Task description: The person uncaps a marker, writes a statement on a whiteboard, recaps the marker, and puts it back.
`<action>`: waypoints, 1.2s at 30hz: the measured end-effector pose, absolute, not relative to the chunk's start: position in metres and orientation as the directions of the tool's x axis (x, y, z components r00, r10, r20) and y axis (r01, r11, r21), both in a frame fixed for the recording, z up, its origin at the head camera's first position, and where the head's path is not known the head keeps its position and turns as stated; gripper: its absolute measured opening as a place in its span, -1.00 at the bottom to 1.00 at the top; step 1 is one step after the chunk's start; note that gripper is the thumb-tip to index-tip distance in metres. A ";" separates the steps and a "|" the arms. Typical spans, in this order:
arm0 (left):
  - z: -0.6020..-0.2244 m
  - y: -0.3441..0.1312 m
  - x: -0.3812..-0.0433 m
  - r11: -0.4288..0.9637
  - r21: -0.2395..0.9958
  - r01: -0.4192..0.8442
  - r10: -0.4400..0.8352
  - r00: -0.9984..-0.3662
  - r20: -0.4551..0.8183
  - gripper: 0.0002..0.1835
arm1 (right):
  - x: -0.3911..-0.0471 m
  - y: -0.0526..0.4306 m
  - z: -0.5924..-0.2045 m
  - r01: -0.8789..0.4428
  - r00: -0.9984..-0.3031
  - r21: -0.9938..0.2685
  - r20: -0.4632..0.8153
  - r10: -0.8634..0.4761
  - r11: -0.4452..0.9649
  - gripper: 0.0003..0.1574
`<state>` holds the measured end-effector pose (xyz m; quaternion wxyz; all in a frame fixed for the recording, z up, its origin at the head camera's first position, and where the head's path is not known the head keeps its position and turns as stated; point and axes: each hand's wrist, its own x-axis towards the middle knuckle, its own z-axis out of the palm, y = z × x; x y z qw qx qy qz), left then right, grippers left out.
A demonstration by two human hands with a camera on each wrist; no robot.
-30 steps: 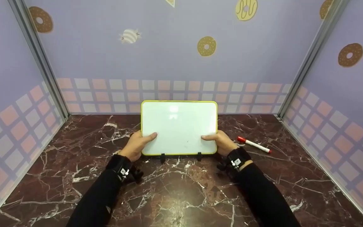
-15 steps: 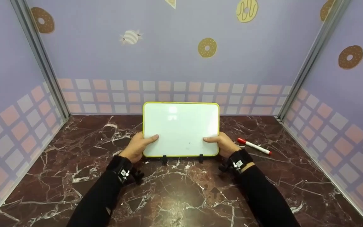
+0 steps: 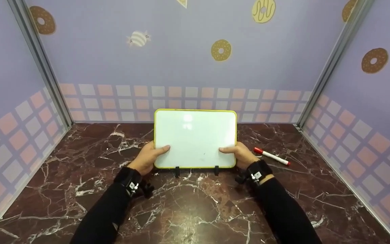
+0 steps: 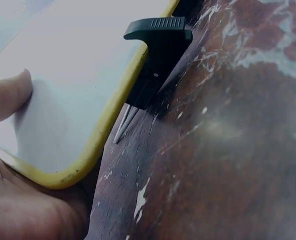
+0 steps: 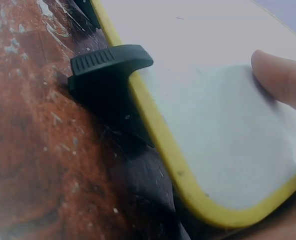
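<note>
In the head view, you stand the whiteboard (image 3: 195,135) nearly upright at the middle of the marbled table (image 3: 181,217), toward the back wall (image 3: 178,64), its white face turned to you. Your left hand (image 3: 146,157) grips one side edge low down, thumb laid across the front; your right hand (image 3: 245,156) grips the opposite edge the same way, at about the same height. In both, the remaining fingers pass behind the panel, so how far they bend you cannot tell. Two black clips (image 3: 177,171) cradle the bottom edge, one toward each lower corner. The marker (image 3: 272,156) lies on the table beyond your right hand, red cap toward the board, white barrel slanting away to a red end, apart from your fingers. Black wrist straps (image 3: 256,171) sit around both your wrists. In the left wrist view, your left thumb presses the white face, with the yellow rim (image 4: 88,150) between it and your palm; one clip's ribbed lip hooks over that rim, holding the board's edge inside it, and a thin metal wire (image 4: 120,134) shows just below. In the right wrist view, your right thumb likewise lies on the face, and the nearby clip's lip folds over the rim onto the white; a small dark mark (image 5: 179,18) shows farther up the face.
</note>
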<state>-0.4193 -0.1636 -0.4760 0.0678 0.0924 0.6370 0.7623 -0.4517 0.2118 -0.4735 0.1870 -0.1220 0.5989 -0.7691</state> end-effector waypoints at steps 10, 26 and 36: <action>-0.477 -0.165 -0.422 -0.153 0.987 0.057 0.232 -0.968 0.092 -0.55 | -0.452 0.212 -0.474 0.136 -0.891 -0.968 -0.027 -0.453 -0.211 -0.64; -0.480 -0.164 -0.428 -0.145 0.984 0.101 0.231 -0.964 0.132 -0.51 | -0.454 0.212 -0.473 0.142 -0.915 -0.969 -0.050 -0.401 -0.204 -0.65; -0.479 -0.164 -0.427 -0.148 0.984 0.100 0.238 -0.962 0.134 -0.48 | -0.455 0.211 -0.473 0.136 -0.921 -0.969 -0.046 -0.386 -0.208 -0.69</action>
